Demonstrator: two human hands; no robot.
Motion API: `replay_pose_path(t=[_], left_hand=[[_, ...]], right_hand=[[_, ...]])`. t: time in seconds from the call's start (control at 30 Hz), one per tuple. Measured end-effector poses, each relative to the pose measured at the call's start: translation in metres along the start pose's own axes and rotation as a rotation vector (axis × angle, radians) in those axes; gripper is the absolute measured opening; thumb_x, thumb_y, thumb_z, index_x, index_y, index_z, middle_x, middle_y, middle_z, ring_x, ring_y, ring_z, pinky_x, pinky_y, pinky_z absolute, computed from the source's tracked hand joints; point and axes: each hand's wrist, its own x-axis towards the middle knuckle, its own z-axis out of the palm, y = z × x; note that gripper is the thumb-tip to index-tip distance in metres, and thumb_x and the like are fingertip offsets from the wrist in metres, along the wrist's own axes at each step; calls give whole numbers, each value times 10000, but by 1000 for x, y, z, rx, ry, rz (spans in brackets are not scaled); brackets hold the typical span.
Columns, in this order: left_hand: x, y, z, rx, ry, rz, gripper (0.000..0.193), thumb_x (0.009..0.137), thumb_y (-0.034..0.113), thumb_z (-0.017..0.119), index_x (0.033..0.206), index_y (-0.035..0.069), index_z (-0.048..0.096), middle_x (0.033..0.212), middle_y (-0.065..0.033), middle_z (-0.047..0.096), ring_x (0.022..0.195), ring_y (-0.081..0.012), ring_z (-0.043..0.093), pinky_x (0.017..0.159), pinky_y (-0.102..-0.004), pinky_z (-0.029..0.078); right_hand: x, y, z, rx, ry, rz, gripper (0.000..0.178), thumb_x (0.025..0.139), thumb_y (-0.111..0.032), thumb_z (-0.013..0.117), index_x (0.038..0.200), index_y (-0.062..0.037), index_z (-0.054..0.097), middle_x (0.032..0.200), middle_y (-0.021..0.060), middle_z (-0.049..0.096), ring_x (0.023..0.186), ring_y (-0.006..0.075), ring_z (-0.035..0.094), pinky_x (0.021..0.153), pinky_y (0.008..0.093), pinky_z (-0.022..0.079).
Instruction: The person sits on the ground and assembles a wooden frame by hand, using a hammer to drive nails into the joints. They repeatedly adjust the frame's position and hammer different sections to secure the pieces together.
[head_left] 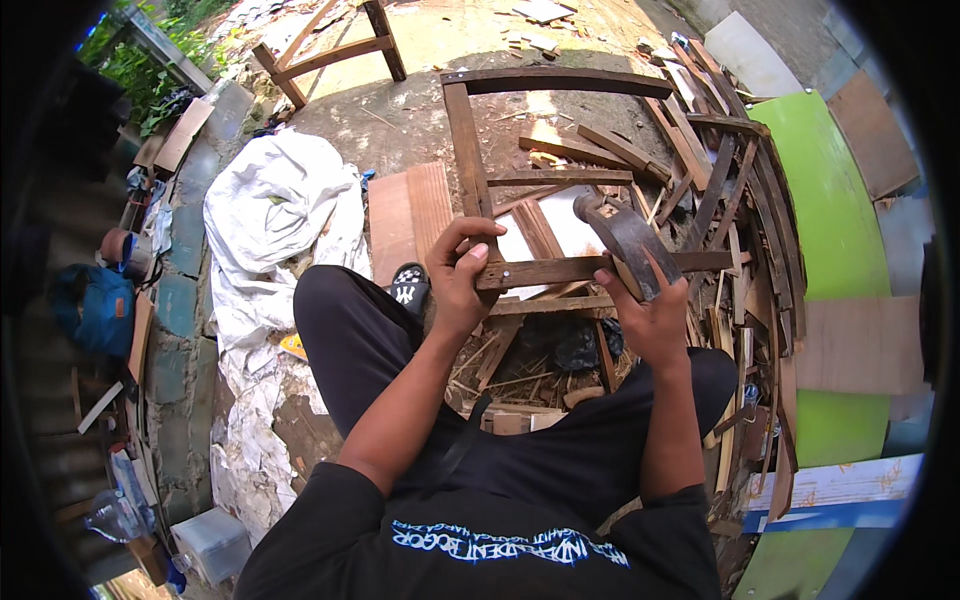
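A dark wooden frame [467, 150] of joined strips stands in front of my crossed legs. Its near bar [550, 271] runs left to right, with a shiny nail head at the left end. My left hand [458, 278] is closed round that left corner, fingers wrapped over the upright strip. In my right hand [655, 325] is a claw hammer [628, 238], gripped close under its dark metal head. The hammer head overlaps the right part of the near bar, and my right thumb lies against the bar. Most of the hammer's handle is hidden.
Loose wooden strips [715, 190] are heaped at the right beside green panels [835, 190]. A white sack [280, 200] and a brown board [400, 225] lie to the left. Another wooden frame [335, 55] stands farther off. A block wall [180, 300] borders the left side.
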Motion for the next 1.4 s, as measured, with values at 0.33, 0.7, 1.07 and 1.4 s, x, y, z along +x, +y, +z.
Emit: replay_pose_path(t=[0.33,0.7,1.07,1.4], left_hand=[[4,-2,-5,103,41,26,290,866,162,511,1022,-32,660,960,-59,670,829,-89,555,782,-250,431],[3,4,-3,79,18,-40,286,853,165,518,1021,-17,659,939,-51,653,810,-88,546,770,-260,440],[0,4,-2,62,20,-77,283,845,151,510,1028,-2,661,858,7,585,694,-41,407,662,-229,349],[3,-2,-5,168,-4,-25,337,870,210,471,1079,-17,605,686,-112,624,561,-125,582,542,-256,442]], right_hand=[[5,-8,-5,-46,-35,-14,318,855,-101,810,1118,32,692,939,162,717,816,296,721,736,374,553],[3,-5,-2,-46,-1,64,335,846,-173,830,1094,15,705,939,163,738,817,321,733,744,387,548],[0,1,-1,-13,-1,90,346,855,-232,834,1078,2,711,923,153,748,814,319,740,751,384,545],[1,1,-2,-2,5,95,355,855,-223,836,1082,19,711,919,157,752,827,307,747,761,377,551]])
